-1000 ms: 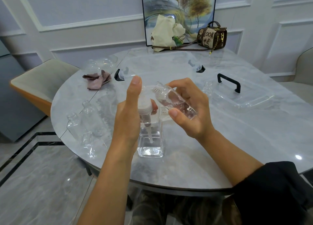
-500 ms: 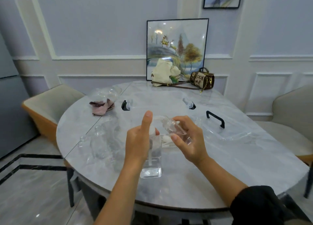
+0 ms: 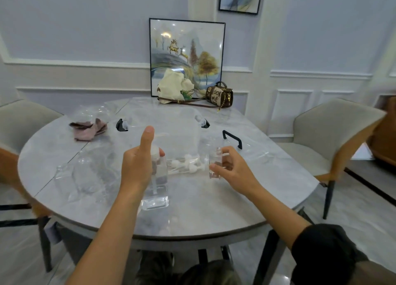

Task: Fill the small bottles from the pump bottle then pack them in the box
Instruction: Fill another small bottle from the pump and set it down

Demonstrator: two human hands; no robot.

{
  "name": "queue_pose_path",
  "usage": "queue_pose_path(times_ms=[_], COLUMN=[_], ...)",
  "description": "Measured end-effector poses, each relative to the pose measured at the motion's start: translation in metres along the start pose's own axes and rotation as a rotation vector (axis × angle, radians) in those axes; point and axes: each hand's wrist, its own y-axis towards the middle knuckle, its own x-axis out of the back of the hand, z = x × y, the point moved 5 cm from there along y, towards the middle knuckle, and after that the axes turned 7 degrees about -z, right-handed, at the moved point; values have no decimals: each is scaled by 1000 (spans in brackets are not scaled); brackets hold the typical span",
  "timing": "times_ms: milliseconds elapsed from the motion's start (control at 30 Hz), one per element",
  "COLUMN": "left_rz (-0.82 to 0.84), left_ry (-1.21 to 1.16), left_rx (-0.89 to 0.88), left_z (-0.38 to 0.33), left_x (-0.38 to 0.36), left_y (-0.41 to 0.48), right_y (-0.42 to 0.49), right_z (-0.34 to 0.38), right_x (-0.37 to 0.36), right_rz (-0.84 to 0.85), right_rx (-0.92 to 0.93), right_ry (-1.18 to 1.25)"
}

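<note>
The left hand (image 3: 137, 169) grips the pump bottle (image 3: 155, 190), its fingers (image 3: 161, 152) curled round the upper part while the thumb sticks straight up. The bottle stands upright on the counter (image 3: 214, 212), and the pump head is mostly hidden behind that hand. The right hand (image 3: 234, 171) pinches one small bottle (image 3: 215, 163), held upright, with fingers clamped on its sides. Its base seems to touch the counter, but the clear plastic makes that hard to judge.

Bare counter lies between the two sets of fingers and runs from below them to the curved near edge. Just beyond the fingers sits the clear box (image 3: 171, 122), open on top, with one black latch at each end. A cluster of white caps (image 3: 184, 165) lies in its near side, between the two hands, too blurred to count. Beyond the right fingers lies the clear lid (image 3: 257, 154) with one black handle.

Left of the left fingers stand about three empty bottles (image 3: 85, 173), their outlines faint against the marble. Farther beyond them lies one pink cloth (image 3: 90, 129). Near the far edge, well away from both hands, sit a cream bag (image 3: 174, 85) and a brown handbag (image 3: 219, 96), in front of a framed picture (image 3: 186, 53).
</note>
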Motion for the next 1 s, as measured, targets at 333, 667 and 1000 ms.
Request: queue_pose_path(times_ms=[333, 667, 1000], left_rz=[16, 21, 28], left_ry=[-7, -4, -27], left_rx=[-7, -12, -16], left_z=[-1, -1, -3], left_x=[0, 0, 16], left_y=[-2, -1, 0], right_y=[16, 18, -6], right_z=[-32, -33, 32], right_x=[5, 6, 2], right_rz=[-91, -144, -363], right_rx=[-157, -194, 314], right_ry=[-163, -281, -307])
